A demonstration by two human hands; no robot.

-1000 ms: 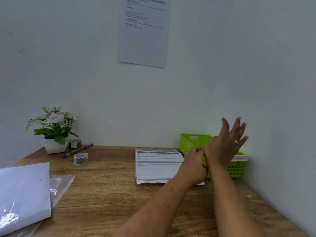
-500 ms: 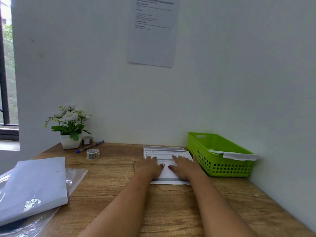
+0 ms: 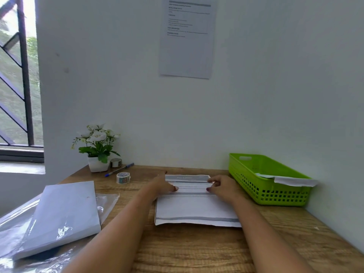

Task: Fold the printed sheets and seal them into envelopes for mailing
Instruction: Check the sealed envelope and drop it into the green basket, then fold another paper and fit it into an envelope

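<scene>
Flanking the printed sheets [image 3: 197, 210] stand green basket [image 3: 275, 193] and tape roll [image 3: 123, 177].

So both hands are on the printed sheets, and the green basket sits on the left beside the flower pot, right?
Not quite: in the head view the green basket sits on the right, far from the flower pot. The left hand and right hand are on the printed sheets.
</scene>
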